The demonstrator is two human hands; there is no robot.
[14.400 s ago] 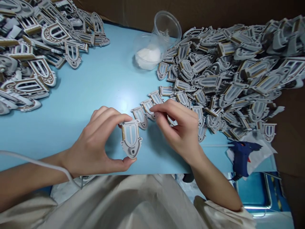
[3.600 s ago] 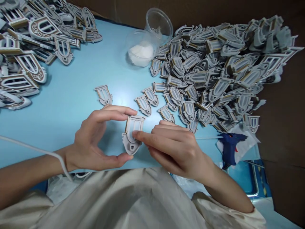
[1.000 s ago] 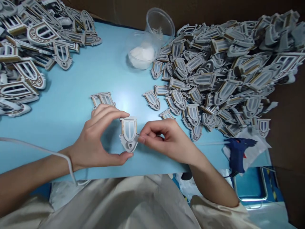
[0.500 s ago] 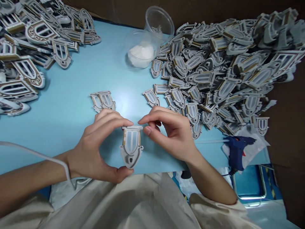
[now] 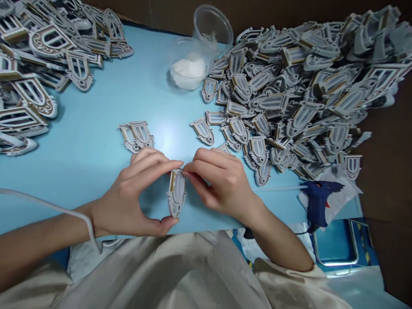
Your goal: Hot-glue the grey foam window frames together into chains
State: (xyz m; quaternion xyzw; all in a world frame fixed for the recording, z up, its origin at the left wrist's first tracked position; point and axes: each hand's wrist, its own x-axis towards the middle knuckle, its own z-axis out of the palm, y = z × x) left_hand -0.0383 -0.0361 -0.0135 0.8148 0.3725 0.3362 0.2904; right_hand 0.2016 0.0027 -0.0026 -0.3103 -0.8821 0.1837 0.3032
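Observation:
Between the thumb and fingers of my left hand (image 5: 131, 193) is a small arched window-shaped piece (image 5: 177, 193), white-grey with a gold-brown side edge and pale panes. It is tilted so one side edge shows, its pointed end toward me. My right hand (image 5: 220, 182) pinches at the piece's upper right corner with thumb and forefinger closed; whether something small is also between those fingertips I cannot make out. Just beyond my left hand, two similar pieces (image 5: 141, 135) lie overlapping on the blue table (image 5: 96, 124).
A large heap of such pieces (image 5: 273, 94) fills the right side; brown-patterned ones (image 5: 51, 40) are piled at the left. Clear plastic cups (image 5: 212, 25) stand at the back, one holding white material (image 5: 188, 71). A blue glue gun (image 5: 318, 201) lies at the right edge. A white cable (image 5: 48, 204) crosses my left forearm.
The piece has turned in my left hand from facing up to a side tilt. My right fingers have come in and closed at its upper corner.

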